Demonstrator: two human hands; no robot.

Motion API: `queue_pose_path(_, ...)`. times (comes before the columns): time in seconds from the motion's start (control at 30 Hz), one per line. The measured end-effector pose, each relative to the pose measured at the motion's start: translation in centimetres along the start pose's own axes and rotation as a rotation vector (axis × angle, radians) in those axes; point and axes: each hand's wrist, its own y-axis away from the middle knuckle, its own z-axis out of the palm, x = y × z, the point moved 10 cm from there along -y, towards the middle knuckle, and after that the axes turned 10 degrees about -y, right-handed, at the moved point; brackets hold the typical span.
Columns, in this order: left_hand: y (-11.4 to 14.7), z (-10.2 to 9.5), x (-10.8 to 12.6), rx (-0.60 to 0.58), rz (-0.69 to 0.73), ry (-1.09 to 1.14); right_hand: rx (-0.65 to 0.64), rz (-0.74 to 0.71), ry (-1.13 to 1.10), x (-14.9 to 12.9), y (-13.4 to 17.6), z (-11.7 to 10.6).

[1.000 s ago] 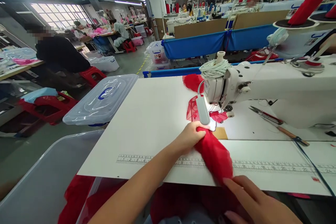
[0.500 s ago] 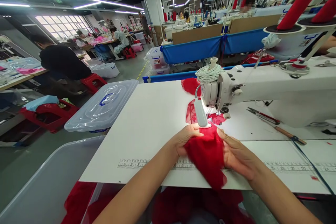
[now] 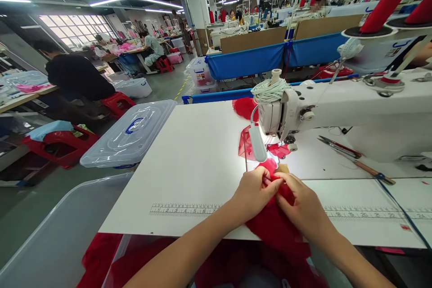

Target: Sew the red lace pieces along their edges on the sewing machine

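Observation:
My left hand [image 3: 254, 192] and my right hand [image 3: 299, 198] meet just in front of the sewing machine [image 3: 270, 119], their fingertips nearly touching. Both are closed on red fabric [image 3: 275, 222], which hangs down over the table's front edge. Fingers cover the part that is pinched. Past my fingertips a pinkish-red piece of the cloth reaches toward the needle area, partly hidden by the white lamp [image 3: 258, 144]. Sheer red fabric [image 3: 245, 144] lies left of the machine head, with another red bundle [image 3: 245, 108] behind it.
Scissors [image 3: 339, 147] and a wooden-handled tool [image 3: 374, 173] lie right of the machine. A printed ruler [image 3: 184, 210] runs along the white table [image 3: 189, 162]. Left stand a clear lidded box [image 3: 130, 132] and an open bin [image 3: 67, 216]. Red thread cones [image 3: 388, 4] rise at right.
My hands have come together, my left one moving right and turning over the cloth. The fabric between them is bunched now and hangs lower; before, it was spread between them.

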Motion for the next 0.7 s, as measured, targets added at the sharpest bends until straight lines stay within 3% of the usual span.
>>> queue_pose_path(0.07, -0.4, 0.2, -0.8, -0.003, -0.011, 0.050, -0.046, 0.029, -0.111, 0.1, 0.0, 0.2)
queue_pose_path(0.23, -0.9, 1.2, -1.9, -0.180, -0.032, 0.192, -0.078, 0.333, -0.316, 3.0, -0.1, 0.3)
queue_pose_path(0.37, -0.7, 1.4, -1.7, -0.260, -0.035, 0.258, -0.095, 0.326, -0.207, 2.9, -1.4, 0.0)
queue_pose_path(0.47, -0.7, 1.2, -1.8, -0.219, -0.029, 0.280, -0.135, 0.231, -0.135, 2.0, -2.3, 0.2)
queue_pose_path(0.53, -0.9, 0.6, -2.1, -0.130, -0.020, 0.292, -0.134, 0.178, -0.106, 1.7, -2.6, 0.0)
queue_pose_path(0.63, -1.0, -0.3, -2.7, 0.011, -0.015, 0.309, -0.056, 0.197, -0.075, 2.3, -2.6, -0.9)
queue_pose_path(0.7, -1.1, -0.4, -2.9, 0.036, -0.024, 0.323, -0.046, 0.229, -0.094, 2.5, -2.4, -0.9)
